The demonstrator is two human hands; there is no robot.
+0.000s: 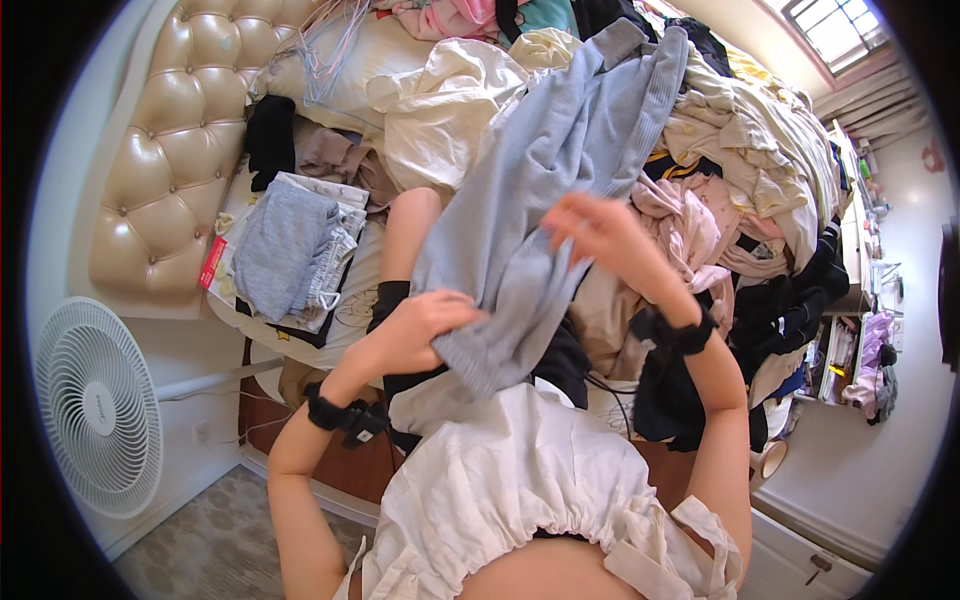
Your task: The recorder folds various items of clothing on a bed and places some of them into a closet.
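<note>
A light grey knit garment (520, 190) with ribbed edges lies stretched from my lap away across the bed. Its near ribbed end rests over my thighs, and my left hand (425, 325) grips the cloth there at its left edge. My right hand (595, 230), smeared by motion, hovers over the garment's right side with thumb and fingers apart and nothing visible in them. Left of my knee sits a stack of folded clothes (285, 250), a grey piece on top. Beyond it a cream cloth (450, 105) lies crumpled against the grey garment.
Heaped clothes surround me: pink ones (690, 220), black ones (790, 310) and a cream bedcover (745, 130) at right. A tufted headboard (165, 160) and a white fan (100, 405) stand at left. A dark cable (615, 395) runs near my right thigh.
</note>
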